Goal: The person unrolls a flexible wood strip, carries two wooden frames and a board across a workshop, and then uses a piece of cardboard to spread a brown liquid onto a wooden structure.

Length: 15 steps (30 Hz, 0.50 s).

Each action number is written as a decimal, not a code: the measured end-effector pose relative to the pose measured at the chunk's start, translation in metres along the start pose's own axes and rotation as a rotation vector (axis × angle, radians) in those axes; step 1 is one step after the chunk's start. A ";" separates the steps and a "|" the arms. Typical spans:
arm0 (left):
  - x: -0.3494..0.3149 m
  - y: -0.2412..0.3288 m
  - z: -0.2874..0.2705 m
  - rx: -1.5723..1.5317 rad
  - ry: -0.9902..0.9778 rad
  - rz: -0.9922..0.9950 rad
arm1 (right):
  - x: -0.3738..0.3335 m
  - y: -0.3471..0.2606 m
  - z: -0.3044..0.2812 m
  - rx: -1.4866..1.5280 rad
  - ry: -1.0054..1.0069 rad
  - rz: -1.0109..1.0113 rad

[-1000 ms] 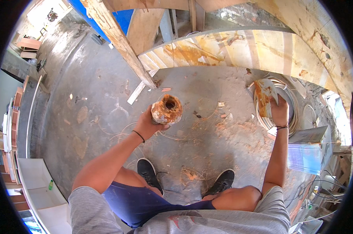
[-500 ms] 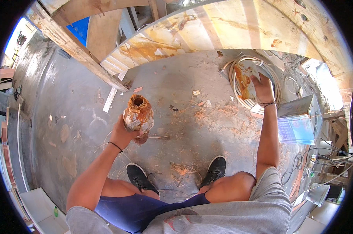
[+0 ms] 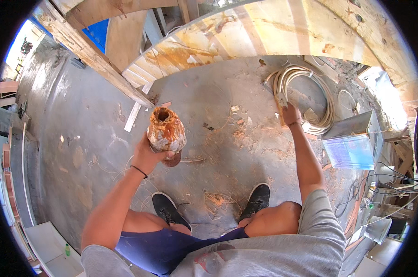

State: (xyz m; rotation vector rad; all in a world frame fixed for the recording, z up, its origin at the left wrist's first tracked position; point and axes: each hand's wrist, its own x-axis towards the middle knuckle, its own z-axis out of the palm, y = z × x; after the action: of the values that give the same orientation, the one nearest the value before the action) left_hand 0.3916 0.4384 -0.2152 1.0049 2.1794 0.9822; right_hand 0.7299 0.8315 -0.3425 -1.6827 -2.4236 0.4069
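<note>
My left hand (image 3: 149, 156) grips the lower body of a vase-shaped vessel (image 3: 167, 133), held upright with its round mouth showing from above. Whitish patches cover its sides, and sticky-looking orange-brown stuff coats the neck and runs down. Out to the right, the fingers of my right hand (image 3: 292, 114) are closed on a thin flat piece (image 3: 281, 106), seen nearly edge-on and smeared with brown. It is held apart from the vessel, by the left side of a coiled pale hose (image 3: 330, 94). What the flat piece is made of, I cannot tell.
A curved wooden board (image 3: 246, 34) with amber stains spans the far side, joined by a slanting wooden post (image 3: 96, 55). To the right sits a metal tin (image 3: 352, 143) with a blue-and-white side. Cables (image 3: 393, 187) hang beyond it. Rubble and reddish dust lie on the concrete floor (image 3: 209, 157).
My right hand has moved left and slightly nearer, turning the flat piece from its broad smeared face to almost edge-on. The vessel remains in my left hand, slightly shifted.
</note>
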 end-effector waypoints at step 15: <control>-0.001 0.007 0.008 -0.058 -0.066 -0.026 | -0.005 0.023 -0.014 0.192 0.089 -0.001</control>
State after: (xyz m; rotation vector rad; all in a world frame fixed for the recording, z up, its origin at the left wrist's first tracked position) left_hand 0.4004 0.4441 -0.2145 0.9662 2.0931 0.9810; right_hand 0.7557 0.8365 -0.3360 -1.5844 -2.2433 0.5335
